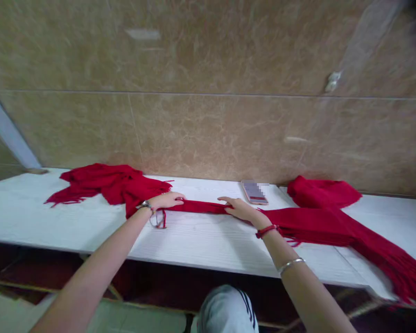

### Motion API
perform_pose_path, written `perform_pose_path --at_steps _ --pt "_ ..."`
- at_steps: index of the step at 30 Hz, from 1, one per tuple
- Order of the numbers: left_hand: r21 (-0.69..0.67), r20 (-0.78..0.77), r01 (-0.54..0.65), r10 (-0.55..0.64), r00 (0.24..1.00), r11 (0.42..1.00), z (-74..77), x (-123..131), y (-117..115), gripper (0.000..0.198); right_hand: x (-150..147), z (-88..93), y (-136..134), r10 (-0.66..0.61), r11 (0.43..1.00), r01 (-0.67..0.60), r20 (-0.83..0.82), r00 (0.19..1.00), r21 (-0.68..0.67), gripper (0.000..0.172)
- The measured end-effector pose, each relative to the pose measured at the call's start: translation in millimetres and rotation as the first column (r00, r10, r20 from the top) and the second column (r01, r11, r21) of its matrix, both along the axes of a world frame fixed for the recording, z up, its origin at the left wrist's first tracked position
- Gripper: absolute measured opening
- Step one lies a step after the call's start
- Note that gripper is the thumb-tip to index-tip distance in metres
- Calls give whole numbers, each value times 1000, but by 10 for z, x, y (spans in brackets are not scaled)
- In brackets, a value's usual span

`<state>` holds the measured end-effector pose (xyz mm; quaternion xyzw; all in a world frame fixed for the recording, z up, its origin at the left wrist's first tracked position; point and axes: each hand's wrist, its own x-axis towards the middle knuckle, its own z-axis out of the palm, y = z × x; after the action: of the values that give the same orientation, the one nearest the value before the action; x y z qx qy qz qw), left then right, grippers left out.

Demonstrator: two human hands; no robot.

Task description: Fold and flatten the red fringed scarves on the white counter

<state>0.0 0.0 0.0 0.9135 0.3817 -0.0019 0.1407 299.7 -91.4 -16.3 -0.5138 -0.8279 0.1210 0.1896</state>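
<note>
A red scarf (203,206), folded into a narrow flat strip, stretches along the white table between my hands. At the strip's left end, my left hand (166,200) grips the cloth with its fingers curled over the edge. My right hand (241,209) holds the strip farther right, the index finger stretched out above the cloth and the other fingers partly hidden. Beside my left wrist lies a heap of crumpled red fringed cloth (107,182). More red fringed cloth, a folded stack (308,224), lies just past my right wrist.
A phone (254,192) lies at the back of the white table (194,240), near the tiled wall (208,134). Bunched red cloth (322,192) sits at the back right. Red fringe (411,273) reaches the table's front right edge. My knee (225,310) is below the front edge.
</note>
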Motion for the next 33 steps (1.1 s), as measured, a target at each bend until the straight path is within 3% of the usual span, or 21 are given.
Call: perform_pose_path --at_steps 6,10,14,18,24,28,33 --pt "-38 -32 13 -14 999 999 44 51 54 27 5 63 -76 18 1000 -17 82 996 -23 59" --pt "-35 -39 31 -33 999 999 87 34 -7 25 29 18 -121 41 999 -42 60 997 23 56" --pt "116 -62 110 -103 993 987 64 -68 -269 23 32 -188 -236 60 992 -64 42 997 108 49" --pt "302 -134 145 -109 985 942 -34 -202 -557 35 30 -397 -416 111 964 -145 162 981 221 46" --pt "409 -197 121 -42 980 904 -47 -337 -647 36 88 -465 -566 21 971 -65 188 982 228 48" --pt "290 -133 167 -133 982 942 -13 -94 -719 42 80 -406 -587 11 983 -42 173 985 176 43" --pt "243 -11 131 -132 991 961 -164 582 -865 49 56 -343 -657 -112 982 83 168 979 171 45"
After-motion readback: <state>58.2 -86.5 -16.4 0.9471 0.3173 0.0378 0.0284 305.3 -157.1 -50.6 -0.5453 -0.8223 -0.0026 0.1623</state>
